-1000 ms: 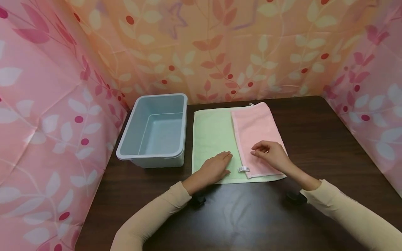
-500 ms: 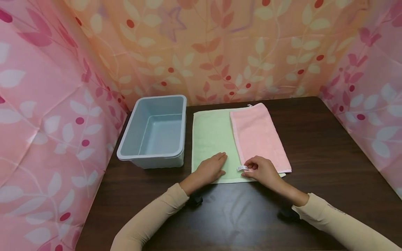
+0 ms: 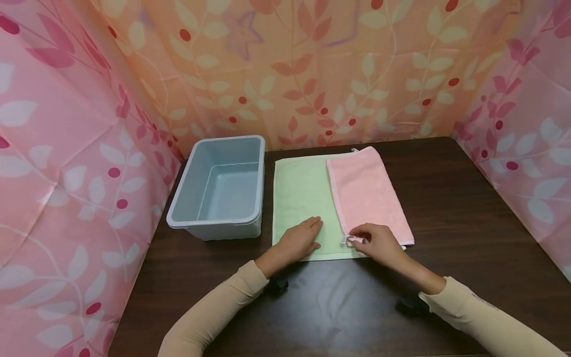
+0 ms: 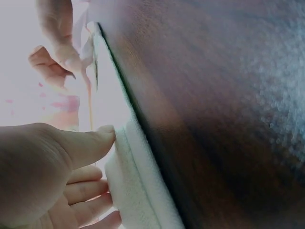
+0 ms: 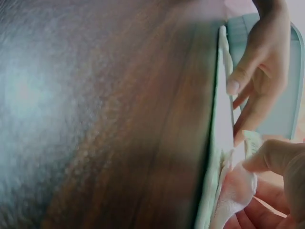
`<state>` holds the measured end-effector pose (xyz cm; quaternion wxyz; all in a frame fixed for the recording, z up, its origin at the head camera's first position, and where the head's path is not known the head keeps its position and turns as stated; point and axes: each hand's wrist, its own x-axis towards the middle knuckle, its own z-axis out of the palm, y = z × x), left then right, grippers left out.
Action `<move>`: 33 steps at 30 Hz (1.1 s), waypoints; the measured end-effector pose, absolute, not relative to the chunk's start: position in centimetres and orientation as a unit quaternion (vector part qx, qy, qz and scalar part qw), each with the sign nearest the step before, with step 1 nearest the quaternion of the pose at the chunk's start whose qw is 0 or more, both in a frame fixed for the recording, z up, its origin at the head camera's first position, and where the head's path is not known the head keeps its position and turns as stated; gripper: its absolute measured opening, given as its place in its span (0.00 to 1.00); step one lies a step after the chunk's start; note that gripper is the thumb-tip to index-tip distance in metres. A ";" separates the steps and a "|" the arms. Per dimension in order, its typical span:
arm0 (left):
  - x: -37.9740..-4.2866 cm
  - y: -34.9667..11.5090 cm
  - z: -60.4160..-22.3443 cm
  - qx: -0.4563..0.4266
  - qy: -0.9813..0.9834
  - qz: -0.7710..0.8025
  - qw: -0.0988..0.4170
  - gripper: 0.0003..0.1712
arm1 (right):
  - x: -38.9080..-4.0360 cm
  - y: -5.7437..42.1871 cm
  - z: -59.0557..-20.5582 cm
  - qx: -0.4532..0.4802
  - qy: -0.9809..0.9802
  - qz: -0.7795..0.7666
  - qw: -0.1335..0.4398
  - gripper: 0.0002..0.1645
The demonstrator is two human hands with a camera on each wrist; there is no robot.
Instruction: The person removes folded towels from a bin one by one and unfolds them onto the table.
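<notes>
A light green towel (image 3: 301,191) lies flat on the table, and a pink towel (image 3: 363,191) covers its right part at a slight slant. My left hand (image 3: 298,241) rests on the green towel near its front edge, fingers straight. With thumb and fingers my right hand (image 3: 378,244) pinches the pink towel's near left corner, which is lifted a little. A white tag (image 3: 344,239) pokes out beside those fingertips. The right wrist view shows the pinched pink cloth (image 5: 238,188) bunched under the thumb. In the left wrist view the thumb lies along the green towel's hem (image 4: 138,181).
A grey-blue plastic tub (image 3: 227,222) stands left of the towels. The dark wooden table (image 3: 455,198) extends right and toward the front. Floral curtains (image 3: 303,74) enclose the back and both sides.
My right hand has moved down and left from over the pink towel to its near left corner and now pinches it. My left hand has shifted slightly left on the green towel.
</notes>
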<state>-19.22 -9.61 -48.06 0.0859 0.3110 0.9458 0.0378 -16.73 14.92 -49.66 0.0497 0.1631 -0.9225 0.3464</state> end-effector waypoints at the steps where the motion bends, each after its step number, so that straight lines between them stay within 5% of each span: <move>1: -19.2 -9.6 -48.0 0.311 0.946 0.038 0.087 0.37 | -16.7 15.0 -49.6 0.159 -0.923 0.347 0.053 0.10; 8: -18.8 -9.2 -47.7 0.325 0.942 0.035 0.077 0.36 | -16.9 15.7 -49.3 0.128 -0.915 0.375 0.074 0.07; 22: -16.8 -6.3 -47.4 0.486 0.872 -0.004 0.054 0.31 | -17.9 17.5 -49.0 0.026 -0.883 0.469 0.005 0.11; 33: -16.9 -6.1 -47.3 0.478 0.876 0.002 0.062 0.30 | -18.0 21.8 -45.5 -0.026 -0.804 0.588 0.084 0.21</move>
